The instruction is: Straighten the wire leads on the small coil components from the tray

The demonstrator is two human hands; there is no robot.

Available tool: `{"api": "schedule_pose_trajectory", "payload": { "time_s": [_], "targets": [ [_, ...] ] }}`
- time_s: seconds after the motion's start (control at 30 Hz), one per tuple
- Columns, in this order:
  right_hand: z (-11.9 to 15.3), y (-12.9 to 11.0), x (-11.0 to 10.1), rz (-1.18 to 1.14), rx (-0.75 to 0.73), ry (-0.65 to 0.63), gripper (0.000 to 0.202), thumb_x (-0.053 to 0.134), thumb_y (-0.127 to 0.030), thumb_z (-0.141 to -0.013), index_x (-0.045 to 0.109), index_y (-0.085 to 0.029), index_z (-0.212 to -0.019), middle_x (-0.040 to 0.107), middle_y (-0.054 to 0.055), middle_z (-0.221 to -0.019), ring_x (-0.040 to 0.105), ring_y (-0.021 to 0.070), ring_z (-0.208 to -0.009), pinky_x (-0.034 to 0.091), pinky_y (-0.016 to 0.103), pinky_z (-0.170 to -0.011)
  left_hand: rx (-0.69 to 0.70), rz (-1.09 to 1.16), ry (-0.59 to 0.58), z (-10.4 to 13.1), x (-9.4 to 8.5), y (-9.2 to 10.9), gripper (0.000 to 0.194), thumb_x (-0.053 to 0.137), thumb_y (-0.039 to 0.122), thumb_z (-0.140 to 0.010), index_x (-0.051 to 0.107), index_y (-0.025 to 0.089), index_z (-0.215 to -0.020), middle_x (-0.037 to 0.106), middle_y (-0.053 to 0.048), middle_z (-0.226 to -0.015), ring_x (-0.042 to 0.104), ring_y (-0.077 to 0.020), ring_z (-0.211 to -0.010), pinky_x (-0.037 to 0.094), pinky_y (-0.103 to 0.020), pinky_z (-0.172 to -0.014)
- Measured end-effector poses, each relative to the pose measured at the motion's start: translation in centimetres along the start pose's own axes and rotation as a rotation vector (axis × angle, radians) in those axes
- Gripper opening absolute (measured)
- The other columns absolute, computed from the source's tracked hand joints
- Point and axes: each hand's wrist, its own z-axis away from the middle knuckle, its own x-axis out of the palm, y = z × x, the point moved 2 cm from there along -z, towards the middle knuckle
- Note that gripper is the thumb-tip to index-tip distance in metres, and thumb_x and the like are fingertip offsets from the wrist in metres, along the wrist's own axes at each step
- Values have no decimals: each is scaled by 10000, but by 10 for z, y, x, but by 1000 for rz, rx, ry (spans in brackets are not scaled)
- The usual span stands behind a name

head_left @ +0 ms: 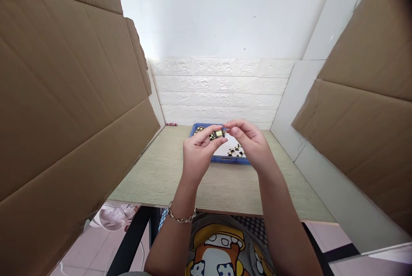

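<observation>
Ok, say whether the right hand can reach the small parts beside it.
Probably yes: the right hand has a clear way to the small parts, though it seems busy with thin wires.

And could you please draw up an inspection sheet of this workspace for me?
Surface: pale table, with a blue tray toward its far edge.
Job's things: a yellow-and-black part held up, thin wires at its right end; small parts lie in the tray.
Clutter: a red-and-white item at the table's far left corner; too small to identify.
Grips: left grip holds the part; right grip seems to pinch the wires.
Cables: a white cable at lower left, seen against the floor.
Surroundings: cardboard on both sides, white brick-patterned wall behind.
</observation>
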Motion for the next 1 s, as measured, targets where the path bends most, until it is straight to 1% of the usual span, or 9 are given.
{"api": "schedule_pose_trajectory", "payload": {
  "time_s": [0.07, 0.13, 0.23, 0.33, 0.47, 0.63, 0.73, 0.83, 1.0],
  "targets": [
    [1, 0, 2, -22, 17, -34, 143, 551, -341, -810, 628, -232, -859, 624, 2, -883, 565, 125, -848, 448, 269, -765, -4, 13, -1, 1, 0, 1, 254, 713, 325, -653, 702, 225, -886, 196, 65, -522, 200, -52, -489, 210, -221, -466],
    [1, 0, 4, -61, 19, -55, 126, 567, -331, -800, 634, -226, -816, 627, 1, -864, 563, 125, -840, 448, 268, -761, -11, 26, -5, 2, 0, 1, 250, 716, 324, -650, 702, 227, -880, 194, 65, -523, 199, -52, -490, 208, -223, -469],
    [1, 1, 7, -143, 42, -27, 118, 592, -317, -784, 634, -216, -742, 631, -5, -845, 561, 114, -834, 447, 252, -762, -27, 52, -12, 3, -1, 1, 238, 720, 322, -646, 701, 237, -868, 187, 64, -529, 199, -51, -493, 200, -222, -472],
    [0, 4, 8, -252, 139, 18, 133, 622, -357, -755, 654, -228, -755, 638, -11, -833, 560, 98, -769, 452, 253, -751, -47, 81, -25, 3, -1, -1, 237, 724, 321, -643, 700, 244, -866, 183, 62, -534, 198, -51, -495, 190, -222, -473],
    [-2, 7, 13, -320, 247, 4, 201, 645, -411, -718, 695, -225, -775, 644, 9, -793, 548, 108, -749, 445, 272, -735, -56, 112, -41, 3, -1, -2, 236, 722, 313, -644, 702, 239, -867, 173, 61, -538, 191, -53, -498, 180, -221, -472],
    [-2, 5, 16, -366, 241, -4, 166, 668, -380, -700, 704, -221, -731, 651, 9, -776, 546, 116, -766, 429, 269, -720, -56, 138, -50, 4, 0, -2, 250, 728, 300, -635, 706, 233, -875, 172, 65, -533, 184, -53, -498, 180, -219, -473],
    [-2, 4, 16, -361, 228, 37, 136, 681, -369, -688, 702, -237, -713, 648, -4, -747, 543, 109, -757, 428, 251, -698, -70, 155, -39, 4, -1, -3, 254, 741, 292, -614, 708, 223, -856, 178, 70, -520, 185, -52, -493, 184, -216, -468],
    [-2, 3, 15, -340, 206, 68, 135, 693, -366, -670, 701, -234, -700, 657, 3, -762, 555, 120, -770, 440, 267, -722, -74, 153, -26, 3, -2, -5, 255, 748, 289, -603, 709, 219, -845, 185, 73, -515, 190, -51, -491, 181, -217, -467],
    [-2, 1, 14, -309, 169, 98, 103, 701, -342, -662, 699, -240, -653, 659, 0, -784, 571, 124, -806, 452, 274, -752, -76, 109, -15, 4, -3, -8, 317, 741, 321, -614, 701, 212, -909, 178, 71, -529, 191, -58, -500, 186, -230, -477]
  ]
}}
